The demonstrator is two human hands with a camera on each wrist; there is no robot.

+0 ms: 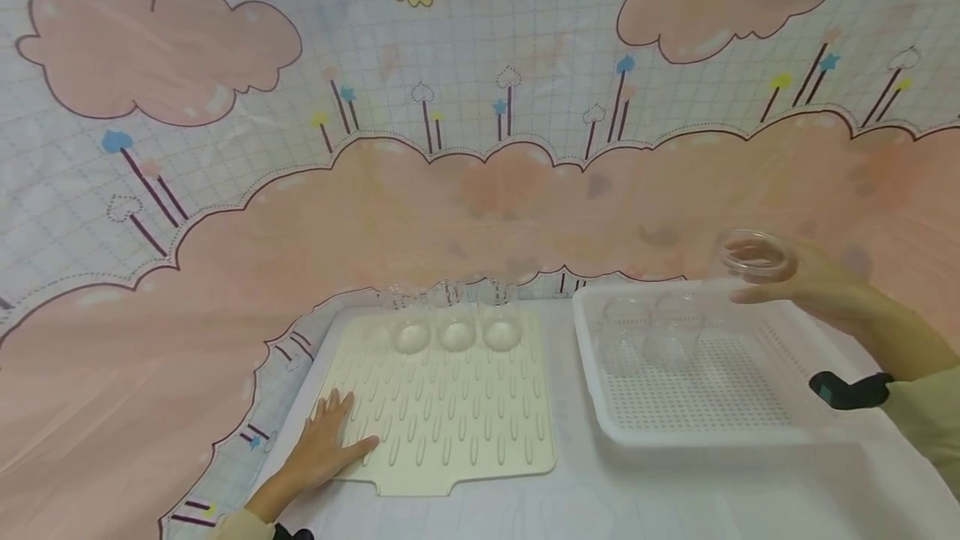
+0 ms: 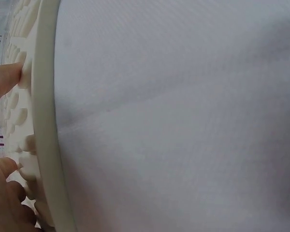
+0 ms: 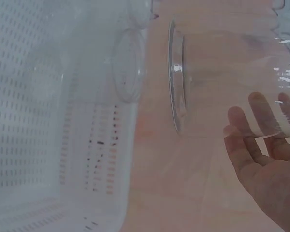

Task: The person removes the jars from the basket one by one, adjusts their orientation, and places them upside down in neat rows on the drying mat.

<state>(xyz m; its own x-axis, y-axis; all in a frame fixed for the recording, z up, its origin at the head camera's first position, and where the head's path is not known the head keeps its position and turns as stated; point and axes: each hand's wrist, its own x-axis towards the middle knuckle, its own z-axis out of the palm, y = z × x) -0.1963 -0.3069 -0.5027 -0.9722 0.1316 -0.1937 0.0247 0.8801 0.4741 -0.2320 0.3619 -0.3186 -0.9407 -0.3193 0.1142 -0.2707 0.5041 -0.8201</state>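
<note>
My right hand [image 1: 813,282] holds a clear cup [image 1: 753,257] above the back of a white perforated basket [image 1: 697,432]. In the right wrist view, the fingers [image 3: 275,154] curl round the cup's side, and its thick round rim faces the basket. Inside the basket, at its left, are two more clear cups [image 1: 626,336]. My left hand [image 1: 322,444] rests with fingers spread on the left front of a cream ridged draining board [image 1: 487,448]. Along the board's back edge, three clear cups [image 1: 456,332] stand in a row. In the left wrist view, the fingertips touch the ridges.
Board and basket sit side by side on a white-covered table [image 1: 577,482], with a narrow strip of tabletop between them. Behind rises a patterned cloth [image 1: 480,215] with clouds and pegs, which also hangs along the left side.
</note>
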